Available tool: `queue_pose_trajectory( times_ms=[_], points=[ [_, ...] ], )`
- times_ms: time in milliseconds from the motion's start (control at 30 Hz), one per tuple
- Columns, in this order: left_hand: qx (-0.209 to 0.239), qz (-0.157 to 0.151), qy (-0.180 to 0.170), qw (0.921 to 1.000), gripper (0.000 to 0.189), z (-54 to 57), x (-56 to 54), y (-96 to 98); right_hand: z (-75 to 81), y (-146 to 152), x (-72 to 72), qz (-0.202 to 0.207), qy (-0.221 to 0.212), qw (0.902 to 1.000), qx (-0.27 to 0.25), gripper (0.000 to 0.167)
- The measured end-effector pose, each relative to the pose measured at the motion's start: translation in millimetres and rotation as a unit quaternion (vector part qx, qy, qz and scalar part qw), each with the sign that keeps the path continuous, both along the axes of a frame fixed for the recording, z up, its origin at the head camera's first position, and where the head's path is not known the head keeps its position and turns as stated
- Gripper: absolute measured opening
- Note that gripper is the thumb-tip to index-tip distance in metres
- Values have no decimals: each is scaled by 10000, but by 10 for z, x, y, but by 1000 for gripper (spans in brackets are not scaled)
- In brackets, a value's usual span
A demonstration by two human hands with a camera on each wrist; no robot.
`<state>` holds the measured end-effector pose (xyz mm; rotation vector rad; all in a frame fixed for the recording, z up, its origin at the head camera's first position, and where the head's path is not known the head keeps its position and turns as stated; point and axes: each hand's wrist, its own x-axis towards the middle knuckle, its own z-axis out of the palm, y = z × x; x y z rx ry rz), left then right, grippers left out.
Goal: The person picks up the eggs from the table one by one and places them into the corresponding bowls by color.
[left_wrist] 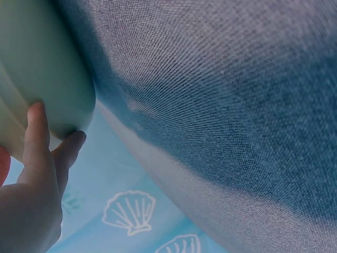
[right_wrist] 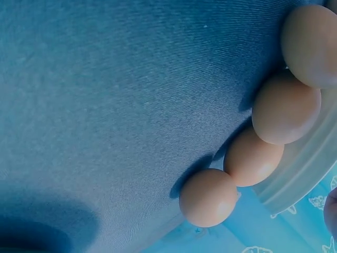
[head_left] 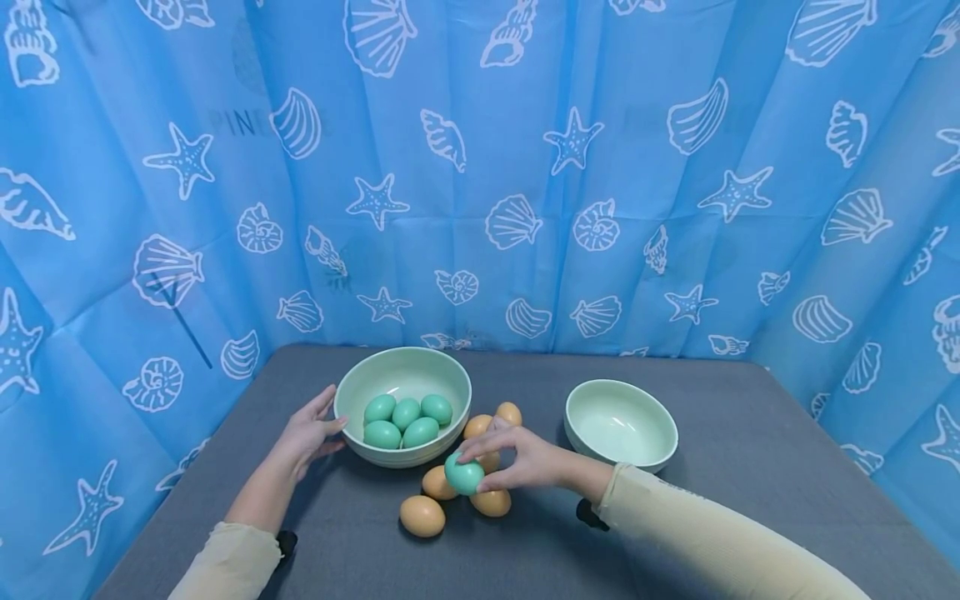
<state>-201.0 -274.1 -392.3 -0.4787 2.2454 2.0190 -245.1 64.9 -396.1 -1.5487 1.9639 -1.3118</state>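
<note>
My right hand [head_left: 523, 457] pinches a green egg [head_left: 463, 474] between thumb and fingers, above a cluster of brown eggs [head_left: 422, 516]. Just left of it stands a large pale green bowl [head_left: 405, 367] with several green eggs [head_left: 421, 432] lying in it. On the bowl's left side, my left hand [head_left: 306, 433] rests fairly straight fingers against the outer wall; the left wrist view shows those fingertips [left_wrist: 37, 113] touching the bowl [left_wrist: 47, 63]. In the right wrist view a row of brown eggs [right_wrist: 254, 156] lies beside the bowl, with only a sliver of my hand at the edge.
A smaller pale green bowl [head_left: 621, 392] stands on the right, behind my right forearm. Grey cloth [head_left: 720, 467] covers the table. A blue curtain [head_left: 480, 200] with white shells and starfish hangs along the back and sides.
</note>
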Motion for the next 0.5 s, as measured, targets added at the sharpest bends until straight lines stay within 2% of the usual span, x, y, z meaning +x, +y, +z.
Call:
queue_pose_trajectory(
  times_ms=[333, 500],
  points=[
    [-69, 0, 26, 10000, 70, -13, -1, 7, 82, -28, -23, -424, 109, 9990, 16, 34],
    [-137, 28, 23, 9999, 70, -12, 1, 10, 173, -52, -23, -622, -168, 9977, 218, 37]
  ],
)
